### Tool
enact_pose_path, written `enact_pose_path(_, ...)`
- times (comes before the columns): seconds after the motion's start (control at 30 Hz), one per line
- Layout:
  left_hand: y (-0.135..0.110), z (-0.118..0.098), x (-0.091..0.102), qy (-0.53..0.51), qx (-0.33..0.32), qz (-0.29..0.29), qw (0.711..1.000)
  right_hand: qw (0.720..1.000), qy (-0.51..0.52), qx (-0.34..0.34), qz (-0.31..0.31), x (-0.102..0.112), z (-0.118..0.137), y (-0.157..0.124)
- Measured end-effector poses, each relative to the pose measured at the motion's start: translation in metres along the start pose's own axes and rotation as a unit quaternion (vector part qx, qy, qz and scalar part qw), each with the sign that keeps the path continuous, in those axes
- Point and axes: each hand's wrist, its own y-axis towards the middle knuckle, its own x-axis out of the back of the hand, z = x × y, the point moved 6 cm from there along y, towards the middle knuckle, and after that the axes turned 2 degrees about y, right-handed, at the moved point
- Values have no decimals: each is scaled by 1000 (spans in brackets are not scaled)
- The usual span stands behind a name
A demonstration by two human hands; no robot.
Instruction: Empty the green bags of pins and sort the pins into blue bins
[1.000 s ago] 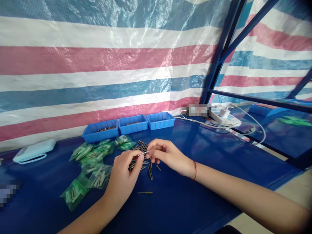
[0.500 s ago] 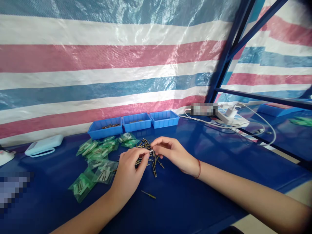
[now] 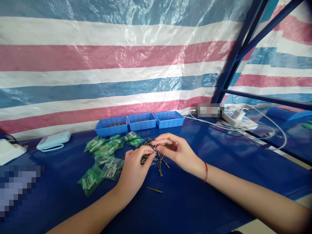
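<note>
My left hand (image 3: 134,170) and my right hand (image 3: 175,151) meet fingertip to fingertip over a pile of small metal pins (image 3: 156,157) on the blue table (image 3: 195,201). Both pinch one small pin (image 3: 154,147) between thumb and forefinger. A red string circles my right wrist. One loose pin (image 3: 155,190) lies alone on the table nearer to me. Several small green bags of pins (image 3: 104,154) lie left of my left hand.
Three blue bins (image 3: 139,122) stand in a row at the table's back edge under a striped tarp. A pale blue pouch (image 3: 53,141) and a white object (image 3: 9,151) lie far left. A power strip with white cables (image 3: 240,120) sits back right by a blue steel frame.
The view has shifted so everything sits further right in the picture. My fingertips have drawn closer together around the pin.
</note>
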Motion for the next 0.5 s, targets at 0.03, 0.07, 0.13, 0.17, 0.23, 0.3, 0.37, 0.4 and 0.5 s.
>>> enact_pose_path(0.03, 0, 0, 0, -2, 0, 1, 1000, 999, -33, 11, 5, -2, 3, 0)
enact_pose_path(0.07, -1, 1, 0, -4, 0, 3, 1000, 997, -67, 21, 13, -3, 6, 1)
enact_pose_path(0.13, -2, 1, 1, -10, -6, -7, 1000, 990, -134, 46, 20, -3, 14, 7)
enact_pose_path(0.17, -3, 1, 3, -10, -12, -20, 1000, 984, -166, 65, 13, -1, 18, 13)
enact_pose_path(0.23, -5, 1, 6, -8, -21, -52, 998, 965, -233, 116, -30, 8, 27, 32)
enact_pose_path(0.3, -6, 1, 9, -2, -29, -74, 997, 933, -308, 165, -88, 20, 32, 59)
enact_pose_path(0.37, -6, 0, 10, 1, -35, -74, 997, 901, -383, 173, -110, 27, 25, 91)
enact_pose_path(0.4, -6, 0, 11, 2, -39, -72, 997, 896, -394, 168, -116, 29, 19, 107)
enact_pose_path(0.5, -5, 1, 12, 6, -47, -60, 997, 891, -412, 149, -116, 31, -2, 137)
